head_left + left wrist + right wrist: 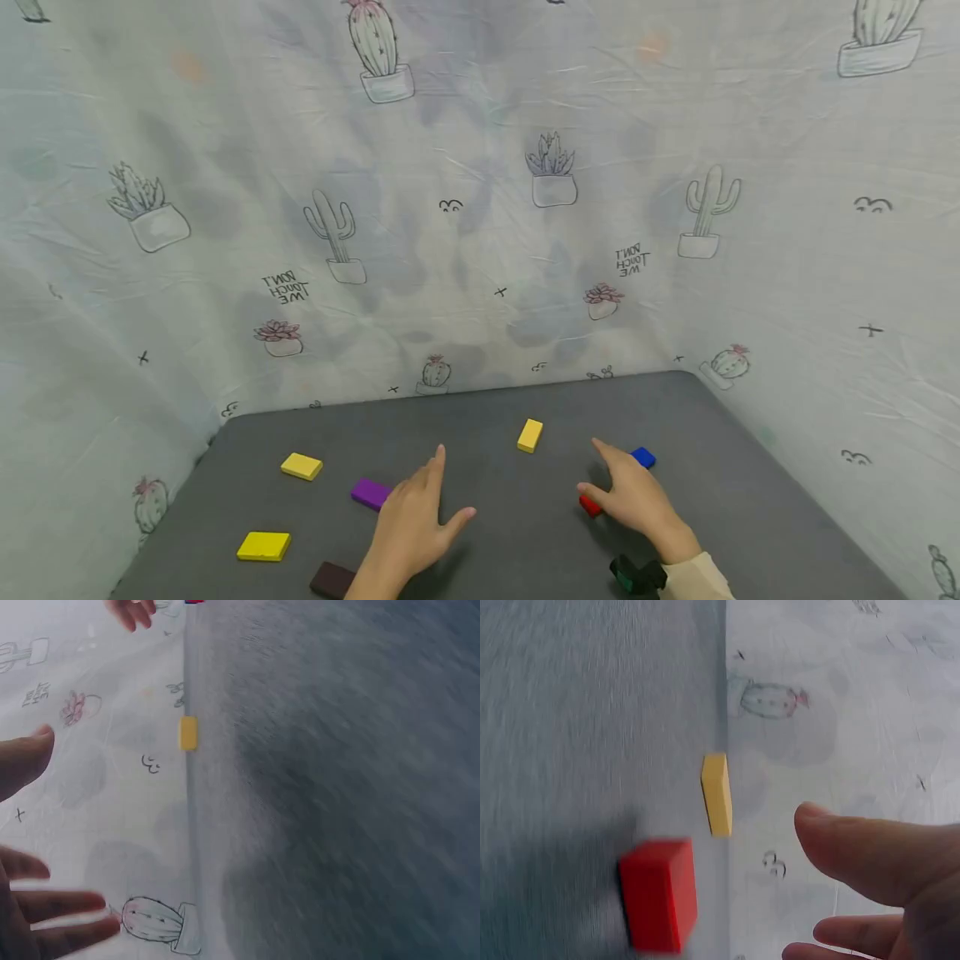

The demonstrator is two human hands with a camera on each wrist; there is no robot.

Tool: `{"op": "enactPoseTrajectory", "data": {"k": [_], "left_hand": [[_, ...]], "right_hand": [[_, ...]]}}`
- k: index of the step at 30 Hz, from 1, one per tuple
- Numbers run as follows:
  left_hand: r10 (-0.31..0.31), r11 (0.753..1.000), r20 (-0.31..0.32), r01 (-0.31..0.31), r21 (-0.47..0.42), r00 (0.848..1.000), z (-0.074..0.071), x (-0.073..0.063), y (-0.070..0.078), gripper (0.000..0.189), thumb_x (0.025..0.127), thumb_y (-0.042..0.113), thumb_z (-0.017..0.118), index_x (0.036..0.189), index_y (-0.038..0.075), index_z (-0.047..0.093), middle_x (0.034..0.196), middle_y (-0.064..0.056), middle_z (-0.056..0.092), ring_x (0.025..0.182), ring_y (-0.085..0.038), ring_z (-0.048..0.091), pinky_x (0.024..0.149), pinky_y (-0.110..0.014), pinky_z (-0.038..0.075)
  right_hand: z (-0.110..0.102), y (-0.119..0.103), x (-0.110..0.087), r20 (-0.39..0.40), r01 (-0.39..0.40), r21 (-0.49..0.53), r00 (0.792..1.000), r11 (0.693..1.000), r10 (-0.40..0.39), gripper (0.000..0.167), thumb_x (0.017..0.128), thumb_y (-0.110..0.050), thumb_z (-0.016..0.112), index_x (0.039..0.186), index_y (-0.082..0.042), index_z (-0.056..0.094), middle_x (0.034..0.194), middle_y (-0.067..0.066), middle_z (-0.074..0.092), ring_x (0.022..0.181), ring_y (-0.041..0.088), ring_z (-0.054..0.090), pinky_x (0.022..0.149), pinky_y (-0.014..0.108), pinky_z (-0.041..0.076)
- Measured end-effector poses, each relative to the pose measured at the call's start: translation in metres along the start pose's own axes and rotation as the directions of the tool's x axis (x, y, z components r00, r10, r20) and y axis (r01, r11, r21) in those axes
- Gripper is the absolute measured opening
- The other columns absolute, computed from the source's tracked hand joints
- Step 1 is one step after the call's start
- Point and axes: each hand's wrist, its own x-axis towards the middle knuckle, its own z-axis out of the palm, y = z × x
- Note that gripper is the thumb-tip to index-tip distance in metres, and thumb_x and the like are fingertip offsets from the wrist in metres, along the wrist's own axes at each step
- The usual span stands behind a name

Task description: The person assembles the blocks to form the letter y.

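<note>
My left hand (408, 521) hovers over the dark table with fingers extended and thumb spread, holding nothing. It partly covers a purple block (370, 493) and, near the wrist, a dark brown block (332, 579). On the other side my right hand (633, 492), also empty, reaches forward with thumb and index finger apart. Beneath it a red block (590, 505) shows beside the thumb, and a blue block (642, 457) peeks out past the back of the hand. In the right wrist view the red block (660, 896) lies below the thumb (855, 847), apart from it.
One yellow block (529, 436) lies toward the table's back, between the hands. Two more yellow blocks, one farther back (302, 467) and one nearer (264, 546), are at the left. A patterned cloth (480, 250) rises behind the grey table (510, 550). The right wrist wears a black device (637, 575).
</note>
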Motion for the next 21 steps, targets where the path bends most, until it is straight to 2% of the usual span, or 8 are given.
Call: {"op": "enactPoseTrajectory", "data": {"k": [7,15,21], "left_hand": [[0.104,0.99,0.025,-0.101,-0.102,0.994,0.007,0.012,0.012,0.077,0.087,0.049,0.062,0.144,0.003,0.038,0.133,-0.014,0.056,0.114,-0.03,0.06,0.091,-0.049,0.05],[0.107,0.972,0.086,-0.086,-0.216,0.991,0.018,0.023,0.031,0.07,0.091,0.047,0.058,0.144,0.004,0.04,0.136,-0.013,0.054,0.121,-0.029,0.056,0.096,-0.048,0.048],[0.14,0.951,0.207,-0.074,-0.299,0.968,0.028,0.028,0.041,0.066,0.092,0.045,0.057,0.144,0.008,0.041,0.14,-0.01,0.051,0.125,-0.028,0.053,0.1,-0.045,0.046]], "right_hand": [[-0.016,0.019,-0.004,-0.014,-0.046,0.049,0.999,0.998,0.046,0.077,0.085,-0.036,0.07,0.142,0.005,0.037,0.139,0.029,0.044,0.123,0.047,0.046,0.095,0.059,0.043],[-0.025,0.043,-0.005,-0.063,-0.092,0.059,0.993,0.994,0.096,0.076,0.087,-0.036,0.068,0.142,0.006,0.036,0.139,0.033,0.041,0.124,0.051,0.042,0.096,0.062,0.04],[-0.025,0.058,-0.005,-0.064,-0.146,0.064,0.987,0.987,0.15,0.079,0.086,-0.037,0.068,0.142,0.007,0.034,0.139,0.035,0.039,0.124,0.053,0.04,0.095,0.063,0.04]]}}
